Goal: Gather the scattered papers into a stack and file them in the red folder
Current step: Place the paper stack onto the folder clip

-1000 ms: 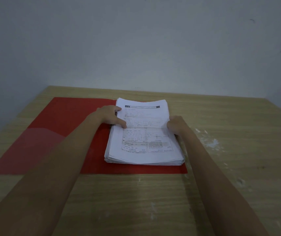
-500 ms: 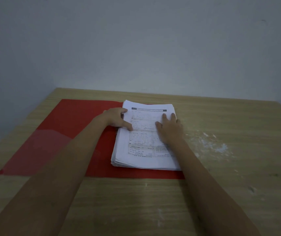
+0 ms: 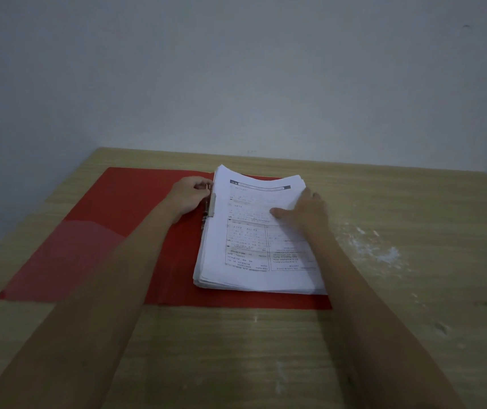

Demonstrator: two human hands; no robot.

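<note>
**Two hands at a paper stack on an open red folder**

Two bare forearms reach in from the near edge of a light wooden table, which stands against a plain grey wall. From left to right: the red folder lies opened flat on the table, its left leaf carrying a translucent corner pocket at the near left. The left hand rests on the folder near its central fold, fingers curled loosely together at the left edge of the paper stack, close to a pale metal clip bar that runs along that edge. Whether the fingertips actually grip the clip or merely touch it cannot be told from this view. The stack lies on the folder's right leaf, thick and roughly squared, with printed text and a ruled table on the top sheet; its far end is slightly raised and bowed, and its near edge shows many layered sheets. The right hand lies palm-down on the upper right part of the top sheet, fingers spread apart and flat, pressing on the paper without closing around it. To the right of the folder, white powdery smears mark the bare tabletop.
</note>
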